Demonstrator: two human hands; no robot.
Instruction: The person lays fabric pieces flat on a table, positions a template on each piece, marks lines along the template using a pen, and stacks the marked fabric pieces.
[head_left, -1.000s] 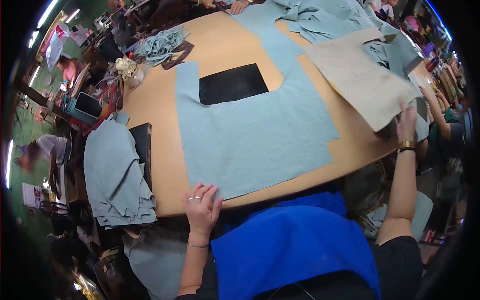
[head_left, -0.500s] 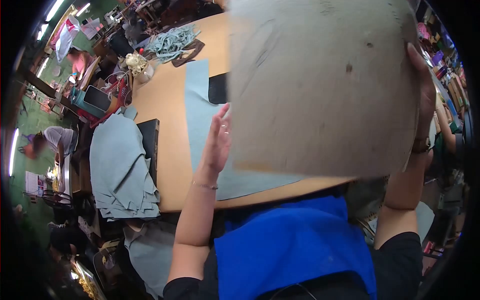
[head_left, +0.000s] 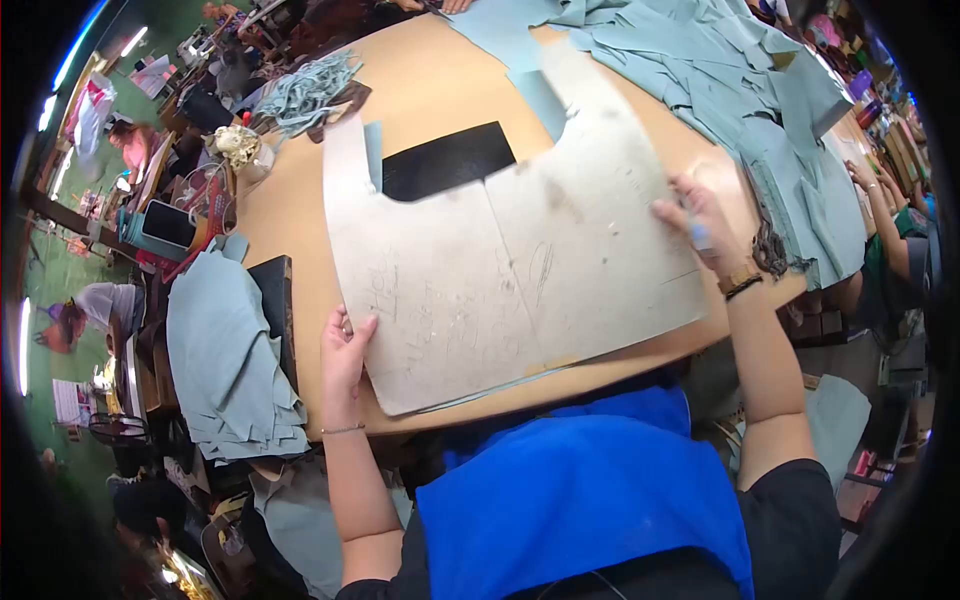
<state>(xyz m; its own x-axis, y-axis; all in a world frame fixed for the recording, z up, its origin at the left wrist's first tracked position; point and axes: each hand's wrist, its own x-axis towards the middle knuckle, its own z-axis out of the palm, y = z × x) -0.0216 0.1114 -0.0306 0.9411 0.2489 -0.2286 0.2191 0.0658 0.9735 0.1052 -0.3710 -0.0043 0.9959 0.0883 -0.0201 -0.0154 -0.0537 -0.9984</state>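
Observation:
A large U-shaped cardboard template (head_left: pixel 450 290), with pencil marks and stains on its face, is tilted over the table. Light blue-grey material (head_left: pixel 541 103) shows under it, at the inner edges of its cut-out and along the near edge. At the template's left edge, my left hand (head_left: pixel 346 350) has thumb and curled fingers closed on the rim. My right hand (head_left: pixel 706 228) grips the right edge, somewhat blurred; a small blue thing (head_left: pixel 700 238) shows at its fingers, too smeared to name. A dark flat board (head_left: pixel 447 160) lies within the cut-out's opening.
Blue-grey pieces (head_left: pixel 230 345) are stacked at the table's left, beside another dark board (head_left: pixel 273 315). More pieces (head_left: pixel 690 70) cover the far right. Tangled strips (head_left: pixel 310 92) and a white container (head_left: pixel 253 160) stand far left. Another person's hands (head_left: pixel 430 5) rest at the far edge.
The template has come down from a raised position towards the table, moving left. My left hand, free and apart before, now holds its left edge. The right hand moved down and left with it.

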